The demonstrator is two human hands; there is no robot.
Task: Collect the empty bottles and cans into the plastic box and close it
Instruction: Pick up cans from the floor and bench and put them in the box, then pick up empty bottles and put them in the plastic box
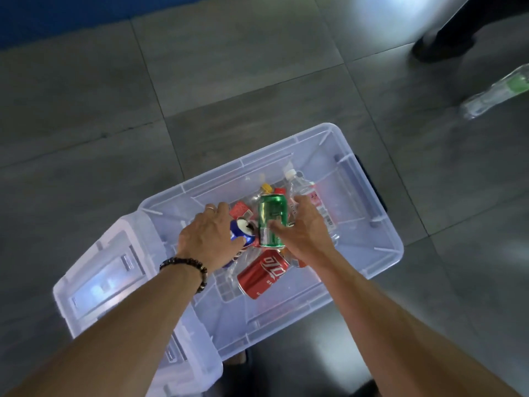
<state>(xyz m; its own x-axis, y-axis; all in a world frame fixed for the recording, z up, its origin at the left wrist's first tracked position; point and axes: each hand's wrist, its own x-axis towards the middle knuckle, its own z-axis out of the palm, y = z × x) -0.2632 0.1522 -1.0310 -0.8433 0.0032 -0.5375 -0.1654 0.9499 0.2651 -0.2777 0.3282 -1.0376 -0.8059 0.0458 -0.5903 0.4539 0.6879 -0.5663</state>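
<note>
The clear plastic box stands open on the floor below me. Inside lie a red can, clear bottles with coloured caps and other empties. My left hand is over the box's left part, its fingers curled round a blue can. My right hand reaches in beside it, thumb and fingers round a green can held above the pile. The box's clear lid lies flat against the box's left side.
A clear bottle with a green label lies on the grey tiled floor at the far right. A person's dark shoe stands at the top right. A blue mat borders the floor at the top left.
</note>
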